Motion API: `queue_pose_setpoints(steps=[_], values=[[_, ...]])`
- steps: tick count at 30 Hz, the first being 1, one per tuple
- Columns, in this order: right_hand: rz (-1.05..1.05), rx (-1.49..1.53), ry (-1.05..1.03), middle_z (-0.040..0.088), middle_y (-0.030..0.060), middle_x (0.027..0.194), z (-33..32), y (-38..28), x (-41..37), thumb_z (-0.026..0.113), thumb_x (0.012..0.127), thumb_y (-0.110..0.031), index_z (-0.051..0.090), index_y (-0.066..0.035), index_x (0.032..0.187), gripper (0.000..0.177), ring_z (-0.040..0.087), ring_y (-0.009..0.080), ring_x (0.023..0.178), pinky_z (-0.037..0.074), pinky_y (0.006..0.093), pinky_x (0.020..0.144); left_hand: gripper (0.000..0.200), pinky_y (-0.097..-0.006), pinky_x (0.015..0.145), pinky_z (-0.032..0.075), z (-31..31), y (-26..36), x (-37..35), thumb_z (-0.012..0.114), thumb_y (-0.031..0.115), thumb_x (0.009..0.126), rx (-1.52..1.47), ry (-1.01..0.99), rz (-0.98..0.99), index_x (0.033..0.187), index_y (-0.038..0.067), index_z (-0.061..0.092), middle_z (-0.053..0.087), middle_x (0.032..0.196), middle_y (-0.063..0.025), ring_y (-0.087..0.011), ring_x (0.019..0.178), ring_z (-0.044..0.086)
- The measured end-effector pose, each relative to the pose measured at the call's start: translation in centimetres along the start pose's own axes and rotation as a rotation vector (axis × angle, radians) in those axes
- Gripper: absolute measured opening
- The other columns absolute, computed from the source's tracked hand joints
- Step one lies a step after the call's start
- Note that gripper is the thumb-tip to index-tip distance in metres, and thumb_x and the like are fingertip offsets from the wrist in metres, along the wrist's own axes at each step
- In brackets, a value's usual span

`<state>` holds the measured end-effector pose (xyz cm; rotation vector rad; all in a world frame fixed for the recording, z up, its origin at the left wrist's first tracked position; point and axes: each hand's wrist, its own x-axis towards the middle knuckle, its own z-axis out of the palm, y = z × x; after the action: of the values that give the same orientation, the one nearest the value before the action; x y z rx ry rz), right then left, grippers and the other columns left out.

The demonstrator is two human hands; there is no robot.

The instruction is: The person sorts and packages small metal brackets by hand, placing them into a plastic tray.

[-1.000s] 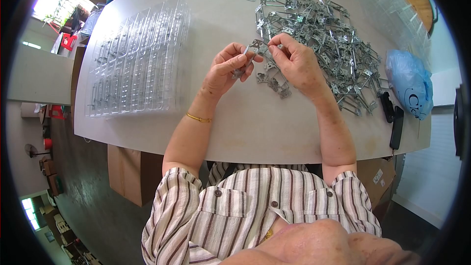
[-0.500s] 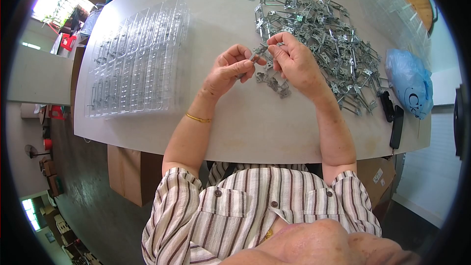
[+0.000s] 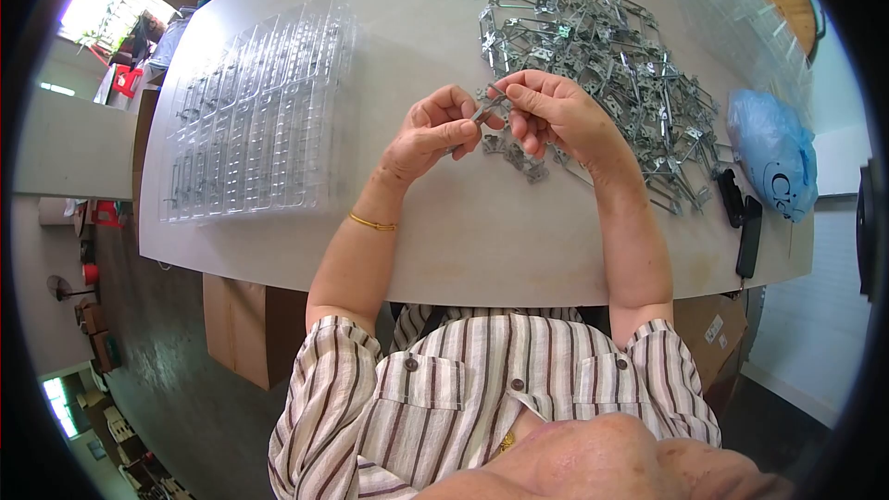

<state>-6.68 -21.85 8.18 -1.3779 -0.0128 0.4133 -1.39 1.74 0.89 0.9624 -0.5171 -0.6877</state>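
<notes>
Between my two hands is a small grey metal bracket (image 3: 494, 104); its finer shape is hard to make out. My left hand (image 3: 440, 130) is closed, pinching the bracket's left side between thumb and fingers. From the right, my right hand (image 3: 560, 111) grips its other end with thumb and forefinger, the remaining fingers curled below. Just under the hands lie a few small loose metal pieces (image 3: 528, 167) on the table. A large heap of similar metal brackets (image 3: 611, 65) spreads behind and beside my right hand.
Clear plastic compartment trays (image 3: 255, 116) holding metal parts are stacked at the left of the white table (image 3: 417, 250). At the right are a blue plastic bag (image 3: 773, 157), a black-handled tool (image 3: 748, 236) and more clear trays (image 3: 732, 18). Cardboard boxes (image 3: 236, 324) stand below the table edge.
My right hand has turned and shifted slightly right, so the bracket shows more between the hands. My left hand has hardly moved.
</notes>
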Motion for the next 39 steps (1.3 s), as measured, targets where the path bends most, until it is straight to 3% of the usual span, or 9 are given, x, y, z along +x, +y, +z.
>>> queue_pose_setpoints(steps=[7, 13, 22, 24, 31, 39], values=[[0.051, 0.028, -0.024, 0.068, 0.0032, 0.071, -0.1, -0.2, -0.1, 0.060, 0.108, -0.028, 0.064, -0.003, 0.107, 0.026, 0.065, 0.0092, 0.053, 0.051, 0.0223, 0.048, 0.021, -0.0231, 0.060, 0.046, 0.5, 0.3, 0.0, 0.079, 0.016, 0.092, 0.011, 0.009, -0.007, 0.096, 0.008, 0.061, 0.075, 0.105, -0.0207, -0.0082, 0.068, 0.057], [-0.002, -0.269, 0.118, 0.066, 0.0025, 0.069, 0.5, -0.3, -0.2, 0.061, 0.106, -0.030, 0.063, -0.004, 0.097, 0.028, 0.062, 0.0083, 0.053, 0.049, 0.0239, 0.047, 0.029, -0.0246, 0.060, 0.044, 0.6, 0.4, -0.2, 0.083, 0.024, 0.090, 0.101, -0.052, -0.079, 0.098, 0.008, 0.060, 0.075, 0.103, -0.0198, -0.0118, 0.069, 0.058], [-0.213, -0.570, 0.270, 0.061, 0.0003, 0.068, 1.0, 0.9, 0.1, 0.058, 0.108, -0.029, 0.060, -0.003, 0.097, 0.028, 0.058, 0.0062, 0.057, 0.045, 0.0245, 0.049, 0.029, -0.0248, 0.056, 0.044, 0.4, 0.0, -0.3, 0.083, 0.025, 0.089, 0.159, -0.127, -0.081, 0.098, 0.008, 0.062, 0.075, 0.100, -0.0219, -0.0135, 0.067, 0.061], [-0.171, -0.465, 0.317, 0.059, -0.0014, 0.070, 1.2, 0.3, -0.2, 0.058, 0.108, -0.028, 0.060, -0.004, 0.101, 0.026, 0.054, 0.0048, 0.057, 0.044, 0.0225, 0.051, 0.026, -0.0247, 0.055, 0.044, 0.7, -0.1, -0.2, 0.081, 0.024, 0.091, 0.060, -0.141, -0.096, 0.099, 0.008, 0.063, 0.075, 0.100, -0.0216, -0.0145, 0.069, 0.063], [-0.222, -0.440, 0.311, 0.060, -0.0024, 0.077, 1.5, -0.3, -0.4, 0.062, 0.105, -0.018, 0.062, -0.003, 0.109, 0.015, 0.055, 0.0033, 0.067, 0.044, 0.0211, 0.056, 0.011, -0.0255, 0.054, 0.045, -0.7, -0.5, 0.4, 0.072, 0.019, 0.098, -0.133, 0.065, 0.054, 0.101, 0.011, 0.065, 0.074, 0.108, -0.0202, -0.0176, 0.070, 0.065], [-0.276, -0.534, 0.254, 0.059, -0.0024, 0.068, 1.9, 0.9, -0.1, 0.061, 0.102, -0.012, 0.066, -0.001, 0.100, 0.013, 0.053, 0.0042, 0.060, 0.042, 0.0255, 0.053, 0.007, -0.0252, 0.055, 0.045, -0.6, -0.6, 0.5, 0.069, 0.017, 0.099, -0.133, 0.106, 0.081, 0.102, 0.012, 0.065, 0.074, 0.109, -0.0206, -0.0160, 0.066, 0.059]])
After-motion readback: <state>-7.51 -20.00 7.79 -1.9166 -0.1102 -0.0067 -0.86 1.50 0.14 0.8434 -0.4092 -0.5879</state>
